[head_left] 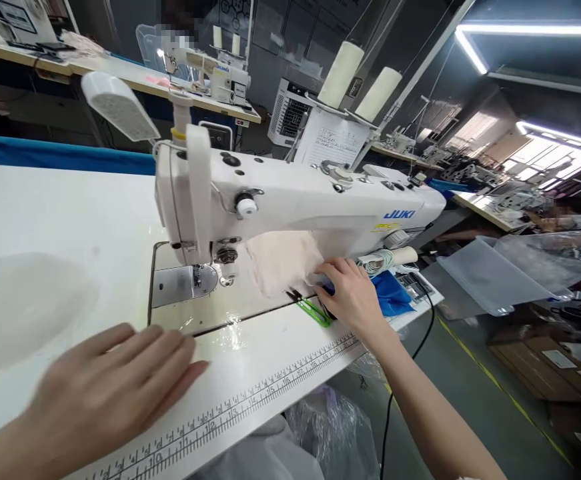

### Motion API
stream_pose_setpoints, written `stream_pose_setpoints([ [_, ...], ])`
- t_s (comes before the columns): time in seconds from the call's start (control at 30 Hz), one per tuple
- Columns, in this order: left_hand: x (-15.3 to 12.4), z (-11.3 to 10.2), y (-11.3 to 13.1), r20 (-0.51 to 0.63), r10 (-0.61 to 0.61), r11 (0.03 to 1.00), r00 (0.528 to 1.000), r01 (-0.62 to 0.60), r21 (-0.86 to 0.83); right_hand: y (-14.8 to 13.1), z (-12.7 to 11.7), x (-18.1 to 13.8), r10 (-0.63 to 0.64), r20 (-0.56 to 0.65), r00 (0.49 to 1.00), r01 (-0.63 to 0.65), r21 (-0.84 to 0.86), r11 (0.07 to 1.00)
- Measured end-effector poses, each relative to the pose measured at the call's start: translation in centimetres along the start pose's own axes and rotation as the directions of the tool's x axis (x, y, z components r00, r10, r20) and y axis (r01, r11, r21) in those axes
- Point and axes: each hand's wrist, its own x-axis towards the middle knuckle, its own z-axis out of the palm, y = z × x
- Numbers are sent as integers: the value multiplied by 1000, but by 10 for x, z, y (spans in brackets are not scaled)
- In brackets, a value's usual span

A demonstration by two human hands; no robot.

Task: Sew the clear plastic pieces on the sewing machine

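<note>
A white sewing machine [290, 193] stands on the white table, its needle plate [173, 287] showing at the left under the head. Pale peach fabric [285, 260] lies in folds under the machine's arm. My right hand [350, 297] reaches to the right edge of that fabric, thumb and fingers closing on it. Close to my right thumb lie green-handled thread snips [313, 311]. My left hand [120, 380] hovers or rests over the table front at the left, slightly blurred, fingers stretched out and holding nothing.
A printed ruler [270, 390] runs along the table's front edge. Blue cloth [393, 293] and a cone of thread [404, 255] sit right of my right hand. Thread cones [340, 73] stand behind the machine. Another sewing machine [227, 80] is at the back; cardboard boxes [545, 360] are at right.
</note>
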Motion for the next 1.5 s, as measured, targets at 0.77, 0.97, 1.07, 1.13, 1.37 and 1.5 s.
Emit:
stream_pose_setpoints([
  [0.77,101,52,49,524,-253,515,813,572,-639,-47,-32,-15,-1,449,893,-436,867,242],
  [0.97,79,29,35,761,-287,181,581,813,-553,-70,-5,4,-1,414,910,-405,893,197],
  [1.07,69,18,22,813,-340,24,473,869,-495,-73,0,8,-15,395,919,-385,901,199],
  [1.13,63,11,16,818,-361,-48,448,867,-496,-75,4,8,-20,361,932,-352,919,177],
  [1.37,48,6,10,738,-484,61,471,859,-508,-86,9,6,20,210,977,-211,974,83],
  [1.5,48,7,14,736,-471,34,487,844,-536,-89,2,4,-52,165,985,-159,982,98],
])
